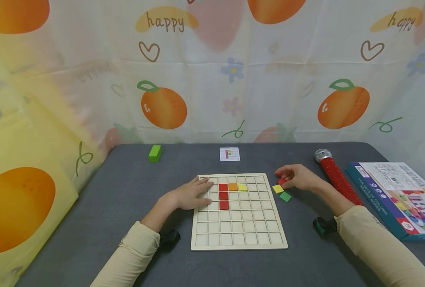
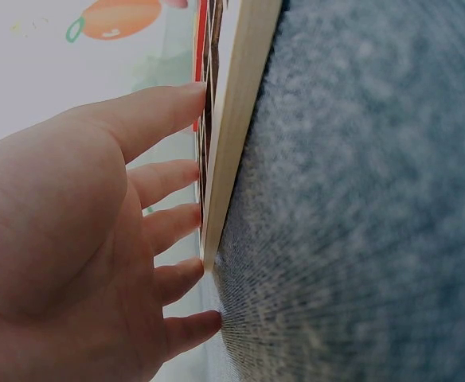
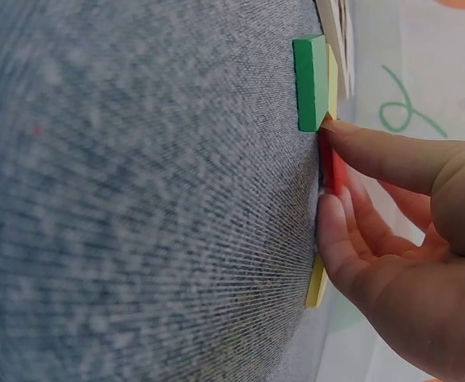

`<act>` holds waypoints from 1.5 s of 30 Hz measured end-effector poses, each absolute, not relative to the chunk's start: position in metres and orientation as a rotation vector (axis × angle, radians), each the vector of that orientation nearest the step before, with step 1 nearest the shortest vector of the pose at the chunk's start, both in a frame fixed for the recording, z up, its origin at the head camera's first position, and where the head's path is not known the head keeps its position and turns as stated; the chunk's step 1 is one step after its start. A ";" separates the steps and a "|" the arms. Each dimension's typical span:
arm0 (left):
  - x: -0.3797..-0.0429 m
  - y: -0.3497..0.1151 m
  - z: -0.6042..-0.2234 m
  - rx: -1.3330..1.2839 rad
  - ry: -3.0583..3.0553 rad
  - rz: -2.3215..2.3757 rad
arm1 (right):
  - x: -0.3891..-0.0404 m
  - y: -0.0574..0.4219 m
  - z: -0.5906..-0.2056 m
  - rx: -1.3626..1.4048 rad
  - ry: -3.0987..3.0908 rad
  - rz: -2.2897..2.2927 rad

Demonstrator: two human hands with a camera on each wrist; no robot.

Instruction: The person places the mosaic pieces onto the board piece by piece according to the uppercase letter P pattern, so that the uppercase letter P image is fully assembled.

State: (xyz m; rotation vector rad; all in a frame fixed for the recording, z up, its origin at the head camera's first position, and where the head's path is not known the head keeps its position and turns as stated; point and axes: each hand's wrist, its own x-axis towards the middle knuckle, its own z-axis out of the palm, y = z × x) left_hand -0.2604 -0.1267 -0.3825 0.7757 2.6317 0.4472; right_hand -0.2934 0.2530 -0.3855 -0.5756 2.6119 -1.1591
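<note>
A wooden grid board (image 1: 239,240) lies on the dark table. Three red tiles (image 1: 224,195) form a column in its cells, with an orange tile (image 1: 232,187) and a yellow tile (image 1: 242,187) running right from the top one. My left hand (image 1: 188,195) rests on the board's left edge, fingers spread and fairly straight. Right of the board, my right hand (image 1: 298,177) pinches a red tile (image 3: 333,163) between thumb and fingers, low at the tabletop. Beside it lie a loose yellow tile (image 1: 278,189) and a green tile (image 1: 285,196).
Behind the board lies a small card (image 1: 230,154) with a coloured grid pattern. A green block (image 1: 155,153) sits at the back left. To the right are a red glittery microphone (image 1: 336,175) and a flat game box (image 1: 395,199), both close to my right forearm.
</note>
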 end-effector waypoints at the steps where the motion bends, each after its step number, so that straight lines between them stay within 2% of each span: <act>1: -0.261 -0.127 -0.383 0.777 2.631 0.446 | -0.293 0.253 -0.386 -0.571 2.609 -1.163; 13: -0.260 -0.127 -0.382 0.750 2.639 0.437 | -0.291 0.255 -0.384 -0.483 2.680 -1.118; 30: -0.261 -0.127 -0.384 0.763 2.644 0.431 | -0.282 0.256 -0.377 -0.236 2.491 -1.392; 45: -0.261 -0.126 -0.382 0.769 2.634 0.459 | -0.270 0.238 -0.376 -0.287 2.347 -1.465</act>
